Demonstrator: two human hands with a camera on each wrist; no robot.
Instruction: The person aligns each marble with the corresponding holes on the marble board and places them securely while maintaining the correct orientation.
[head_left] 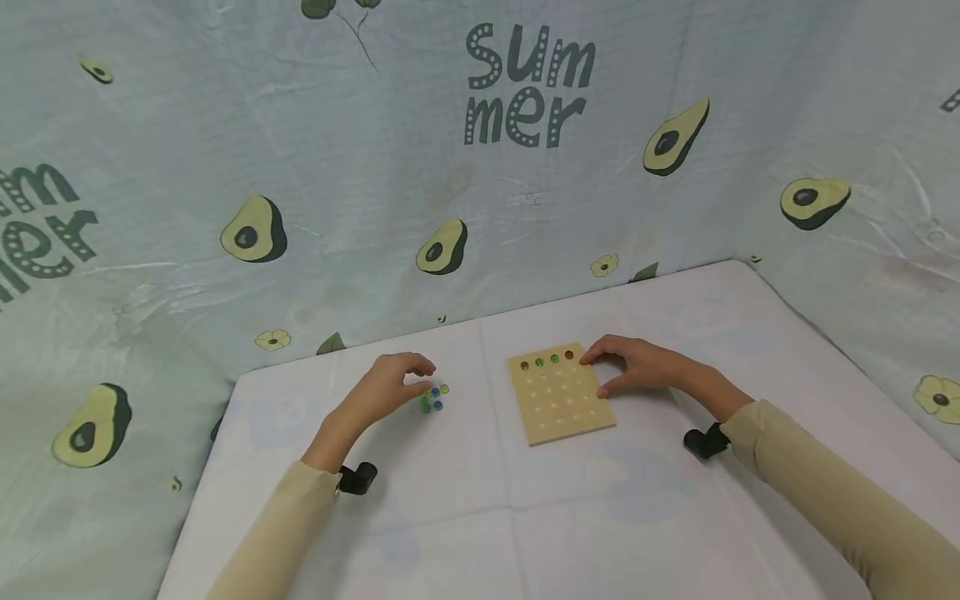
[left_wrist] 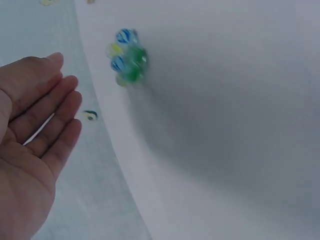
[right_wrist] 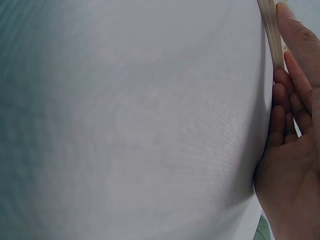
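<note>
In the head view, several glass marbles (head_left: 438,406), blue, green and yellow, lie clustered on the white tabletop. My left hand (head_left: 388,385) hovers just left of them with loosely bent fingers, thumb and fingertips apart. The left wrist view shows nothing in that palm (left_wrist: 40,135), with the marbles (left_wrist: 127,57) beyond the fingertips. To the right lies a square wooden board (head_left: 558,429) with rows of small hollows. Green and brownish marbles (head_left: 554,359) sit along its far row. My right hand (head_left: 637,365) rests at the board's right side, fingers and thumb spread along the edge.
A white cloth covers the table (head_left: 465,475). Behind it hangs a pale curtain (head_left: 360,167) with avocado prints and lettering, meeting the table's far edge. Black wrist cameras are strapped to both wrists.
</note>
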